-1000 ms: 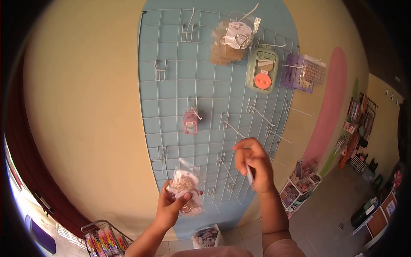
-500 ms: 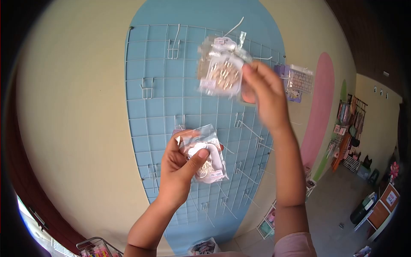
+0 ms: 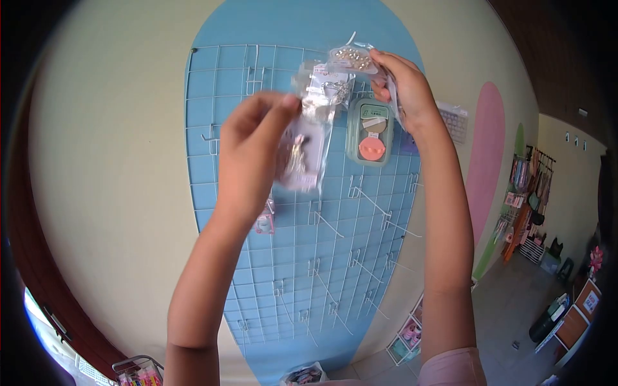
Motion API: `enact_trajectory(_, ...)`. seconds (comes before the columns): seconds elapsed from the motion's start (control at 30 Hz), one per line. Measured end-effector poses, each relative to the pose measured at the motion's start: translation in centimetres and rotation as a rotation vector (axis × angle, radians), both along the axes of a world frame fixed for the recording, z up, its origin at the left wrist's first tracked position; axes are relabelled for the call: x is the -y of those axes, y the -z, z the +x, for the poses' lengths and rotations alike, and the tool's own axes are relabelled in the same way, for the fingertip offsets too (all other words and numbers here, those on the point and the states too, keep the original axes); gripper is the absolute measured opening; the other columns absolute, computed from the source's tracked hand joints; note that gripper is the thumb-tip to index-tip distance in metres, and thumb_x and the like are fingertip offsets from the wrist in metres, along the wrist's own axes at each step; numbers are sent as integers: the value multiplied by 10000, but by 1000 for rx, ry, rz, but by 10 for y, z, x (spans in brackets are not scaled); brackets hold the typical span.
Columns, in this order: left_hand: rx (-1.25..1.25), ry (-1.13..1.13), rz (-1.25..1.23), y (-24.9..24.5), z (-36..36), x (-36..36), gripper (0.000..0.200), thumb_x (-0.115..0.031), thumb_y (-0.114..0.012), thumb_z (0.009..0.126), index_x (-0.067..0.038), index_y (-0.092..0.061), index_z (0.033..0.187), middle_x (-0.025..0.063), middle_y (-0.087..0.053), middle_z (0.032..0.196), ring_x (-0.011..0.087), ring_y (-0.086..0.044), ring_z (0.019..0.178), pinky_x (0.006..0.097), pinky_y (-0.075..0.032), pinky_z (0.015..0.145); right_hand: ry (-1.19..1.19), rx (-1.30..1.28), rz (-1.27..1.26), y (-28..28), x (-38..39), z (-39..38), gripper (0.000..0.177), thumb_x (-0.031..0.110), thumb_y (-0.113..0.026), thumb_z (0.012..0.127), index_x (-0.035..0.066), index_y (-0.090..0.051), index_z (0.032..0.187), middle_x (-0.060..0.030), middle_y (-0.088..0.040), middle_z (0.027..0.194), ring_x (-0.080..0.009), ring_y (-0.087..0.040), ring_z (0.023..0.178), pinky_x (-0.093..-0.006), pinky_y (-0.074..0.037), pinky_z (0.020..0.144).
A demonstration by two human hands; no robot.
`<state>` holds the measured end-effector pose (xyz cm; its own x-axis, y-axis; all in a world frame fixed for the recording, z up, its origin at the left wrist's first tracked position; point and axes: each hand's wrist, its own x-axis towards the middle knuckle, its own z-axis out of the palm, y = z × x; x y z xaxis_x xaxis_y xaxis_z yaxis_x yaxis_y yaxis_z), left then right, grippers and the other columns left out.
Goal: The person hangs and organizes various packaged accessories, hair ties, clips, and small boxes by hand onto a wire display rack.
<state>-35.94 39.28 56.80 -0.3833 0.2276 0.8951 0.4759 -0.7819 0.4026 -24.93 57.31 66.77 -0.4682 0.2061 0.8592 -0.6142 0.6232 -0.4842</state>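
Note:
My left hand (image 3: 253, 145) is closed, thumb and fingertips pinching a clear packet (image 3: 301, 157) with a light card and a shiny accessory inside; it is slightly blurred. My right hand (image 3: 407, 87), higher up, grips another clear packet (image 3: 353, 60) of gold and pearl-like pieces, tilted near the tip of a white hook (image 3: 352, 37). Between my hands hangs a packet with a white card (image 3: 331, 82), with more packets partly hidden behind it. Just below my right hand hangs a green case (image 3: 371, 132) with a round coral puff.
A white wire grid (image 3: 219, 186) with several hooks covers the blue wall panel. A small pink package (image 3: 264, 219) hangs lower left, and a beaded packet (image 3: 452, 122) hangs at right. Below stand a bag of goods (image 3: 306, 374) and a wire basket (image 3: 138, 370).
My left hand has risen with its packet from the lower grid to beside the hanging packets. My right hand has moved slightly up, tilting its packet upward. The green case has come into view.

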Motion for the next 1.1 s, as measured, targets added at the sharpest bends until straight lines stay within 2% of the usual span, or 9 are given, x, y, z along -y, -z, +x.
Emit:
enact_trajectory(0.07,-76,-115,0,-27,1,-8,242,-237,-609,909,-2,-667,904,38,-639,797,77,-580,693,233,-463,605,108,51,34,4,2,-5,279,278,-522,921,83,-487,725,15,-418,625,-74,-358,536,-224,-274,503)
enact_trajectory(0.1,-121,-153,-10,-40,2,-14,253,-240,-614,902,5,-678,901,52,-647,802,90,-590,691,245,-472,607,187,55,47,5,3,-11,274,292,-512,918,61,-547,775,15,-410,624,-86,-380,551,-239,-299,514)
enact_trajectory(0.2,-236,-255,-37,-71,2,-29,322,-302,-601,909,2,-692,961,72,-669,851,110,-609,759,253,-492,673,269,-125,1,6,-11,-12,273,276,-495,908,29,-609,881,13,-434,648,-99,-412,585,-253,-335,540)
enact_trajectory(0.37,-294,-431,-40,-100,7,-45,418,-374,-574,920,24,-680,993,102,-686,836,141,-628,762,277,-504,709,230,-222,15,13,-22,8,287,209,-472,876,-4,-631,985,-7,-533,741,-102,-470,653,-257,-407,619)
enact_trajectory(0.47,-256,-616,17,-113,4,-57,418,-355,-537,912,28,-682,993,166,-686,803,262,-654,712,341,-512,699,245,-259,17,19,-11,19,256,162,-500,864,-15,-633,993,-24,-587,798,-93,-520,702,-249,-440,653)
enact_trajectory(0.67,-277,-604,-63,-123,-10,-72,442,-389,-533,896,15,-686,994,174,-684,804,293,-659,732,358,-511,724,288,-217,23,25,-15,40,199,113,-619,821,3,-666,981,-66,-670,856,-97,-596,751,-235,-461,662)
enact_trajectory(0.8,-332,-751,-146,-120,-14,-74,418,-395,-521,895,-25,-701,972,167,-686,794,295,-665,748,367,-510,714,332,-208,19,28,-11,47,225,141,-678,812,2,-676,989,-86,-698,908,-90,-617,776,-234,-462,653)
enact_trajectory(0.97,-360,-898,-237,-115,-21,-75,409,-405,-511,892,-52,-712,944,149,-692,795,304,-668,769,375,-511,707,294,-204,46,29,-3,44,246,165,-702,810,-8,-684,983,-81,-706,880,-90,-611,727,-229,-462,632)
enact_trajectory(1.1,-356,-911,-274,-111,-27,-74,412,-410,-512,892,-51,-711,927,138,-691,780,303,-662,750,372,-508,702,236,-228,66,26,-5,35,264,195,-707,818,-16,-691,976,-78,-704,865,-87,-603,707,-227,-460,612)
